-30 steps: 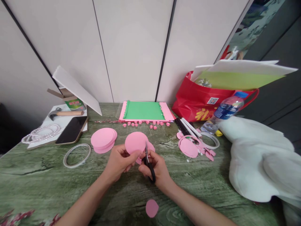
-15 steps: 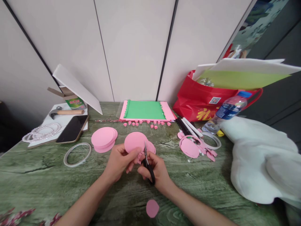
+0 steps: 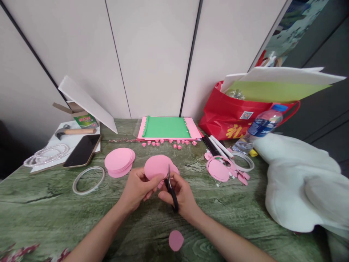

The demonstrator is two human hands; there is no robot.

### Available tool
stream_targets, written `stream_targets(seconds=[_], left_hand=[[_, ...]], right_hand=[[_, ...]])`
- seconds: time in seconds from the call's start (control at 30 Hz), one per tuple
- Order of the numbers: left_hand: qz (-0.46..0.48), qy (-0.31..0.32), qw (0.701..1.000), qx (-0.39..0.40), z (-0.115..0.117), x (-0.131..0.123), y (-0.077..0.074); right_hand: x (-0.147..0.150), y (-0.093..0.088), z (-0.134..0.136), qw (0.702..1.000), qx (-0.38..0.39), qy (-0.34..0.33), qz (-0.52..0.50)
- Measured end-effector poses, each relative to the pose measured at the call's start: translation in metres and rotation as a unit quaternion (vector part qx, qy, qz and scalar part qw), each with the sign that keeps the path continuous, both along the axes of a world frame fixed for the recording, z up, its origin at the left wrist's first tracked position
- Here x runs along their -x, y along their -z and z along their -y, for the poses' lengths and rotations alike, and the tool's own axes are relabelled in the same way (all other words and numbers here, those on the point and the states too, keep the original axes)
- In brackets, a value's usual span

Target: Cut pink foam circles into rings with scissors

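Note:
Pinched between the thumb and fingers of my left hand is a round pink paper piece. My right hand holds black-handled scissors, whose blades point up at the right edge of that paper. More pink paper shows behind the blades, partly hidden by my fingers. To the left lies a stack of pink paper circles. One small pink piece rests on the table between my forearms.
Beyond my hands are a green sheet and small pink rolled pieces. Tape rings, a phone and a hammer lie left. Right are pink scraps, a bottle, a red bag and a white plush.
The view has shifted slightly. The pink paper in my left hand has turned a little, and the scissors' blades look closer together against its right edge.

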State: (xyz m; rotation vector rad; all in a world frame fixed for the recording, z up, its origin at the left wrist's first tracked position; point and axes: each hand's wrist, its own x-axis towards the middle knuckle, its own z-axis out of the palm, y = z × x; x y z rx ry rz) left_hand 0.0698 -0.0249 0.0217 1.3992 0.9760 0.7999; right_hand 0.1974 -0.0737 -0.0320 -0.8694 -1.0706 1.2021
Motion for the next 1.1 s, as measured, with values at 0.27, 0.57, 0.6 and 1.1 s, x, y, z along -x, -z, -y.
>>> stream_targets(seconds=[0.27, 0.57, 0.6, 1.1], left_hand=[[0.008, -0.008, 1.0, -0.014, -0.003, 0.0, 0.001], [0.036, -0.014, 0.999, -0.016, -0.003, 0.001, 0.003], [0.039, -0.015, 0.999, -0.017, -0.004, 0.001, 0.002], [0.039, -0.016, 0.999, 0.001, -0.001, 0.0, 0.0]], right_hand=[[0.0, -0.003, 0.001, 1.0, 0.008, -0.002, -0.001], [-0.001, -0.002, 0.001, 0.999, 0.034, 0.006, 0.009], [-0.001, -0.003, 0.002, 0.999, 0.037, 0.009, 0.015], [0.004, 0.002, 0.004, 0.999, 0.049, -0.012, 0.014]])
